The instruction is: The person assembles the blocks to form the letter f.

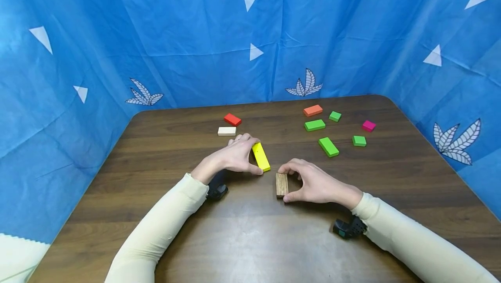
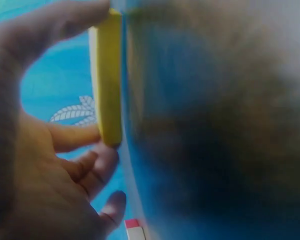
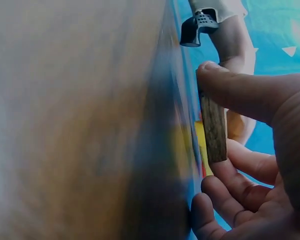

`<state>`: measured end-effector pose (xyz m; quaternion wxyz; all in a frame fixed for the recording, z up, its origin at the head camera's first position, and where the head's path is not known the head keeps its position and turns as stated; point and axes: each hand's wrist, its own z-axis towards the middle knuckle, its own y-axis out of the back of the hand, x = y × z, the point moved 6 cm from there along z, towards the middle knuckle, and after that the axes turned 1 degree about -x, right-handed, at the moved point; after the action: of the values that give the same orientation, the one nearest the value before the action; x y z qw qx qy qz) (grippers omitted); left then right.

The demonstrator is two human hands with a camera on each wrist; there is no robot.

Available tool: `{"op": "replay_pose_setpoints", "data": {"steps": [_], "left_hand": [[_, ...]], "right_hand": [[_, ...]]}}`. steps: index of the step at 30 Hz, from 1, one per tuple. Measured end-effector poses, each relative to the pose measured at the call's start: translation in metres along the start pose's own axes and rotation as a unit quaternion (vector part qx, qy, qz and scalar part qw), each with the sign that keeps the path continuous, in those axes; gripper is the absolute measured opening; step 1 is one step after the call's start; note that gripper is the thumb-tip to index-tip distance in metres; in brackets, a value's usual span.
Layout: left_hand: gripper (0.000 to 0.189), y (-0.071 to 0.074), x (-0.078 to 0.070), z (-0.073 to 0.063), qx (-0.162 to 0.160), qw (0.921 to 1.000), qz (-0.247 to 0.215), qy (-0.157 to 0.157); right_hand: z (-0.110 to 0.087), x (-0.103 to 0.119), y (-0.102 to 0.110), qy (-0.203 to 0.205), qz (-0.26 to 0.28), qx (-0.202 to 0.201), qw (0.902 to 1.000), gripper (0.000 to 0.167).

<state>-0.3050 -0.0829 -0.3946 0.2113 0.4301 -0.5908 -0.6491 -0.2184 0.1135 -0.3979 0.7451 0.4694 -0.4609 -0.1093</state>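
Note:
Near the middle of the table, my left hand (image 1: pixel 238 154) holds a yellow block (image 1: pixel 261 157) by its two ends, thumb at the near end and fingers at the far one. The left wrist view shows the yellow block (image 2: pixel 109 80) pinched lengthwise. Just to the right and nearer, my right hand (image 1: pixel 313 182) pinches a brown wood-grained block (image 1: pixel 282 185) between thumb and fingertips. Its grain shows in the right wrist view, where the brown block (image 3: pixel 213 127) overlaps the yellow one behind it. A short gap separates the two blocks.
Beyond my left hand lie a red block (image 1: pixel 232 119) and a white block (image 1: pixel 227 131). At the back right are an orange block (image 1: pixel 313 110), several green blocks (image 1: pixel 328 147) and a magenta block (image 1: pixel 369 126). A blue curtain (image 1: pixel 211 35) surrounds the table (image 1: pixel 176 131).

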Motion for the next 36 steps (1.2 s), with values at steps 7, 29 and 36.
{"op": "replay_pose_setpoints", "data": {"steps": [7,29,36], "left_hand": [[0.093,0.000,-0.011,0.021,0.009,0.9994,-0.008,-0.031],[0.097,-0.007,-0.008,0.047,0.026,0.9969,-0.063,-0.040],[0.099,-0.006,-0.005,0.048,0.028,0.9941,-0.093,-0.047]], "right_hand": [[0.008,-0.005,0.007,-0.012,0.020,-0.002,0.9997,0.063],[0.025,-0.018,0.009,-0.047,0.000,-0.003,0.9989,0.062],[0.027,-0.020,0.009,-0.054,0.000,-0.013,0.9984,0.061]]}}
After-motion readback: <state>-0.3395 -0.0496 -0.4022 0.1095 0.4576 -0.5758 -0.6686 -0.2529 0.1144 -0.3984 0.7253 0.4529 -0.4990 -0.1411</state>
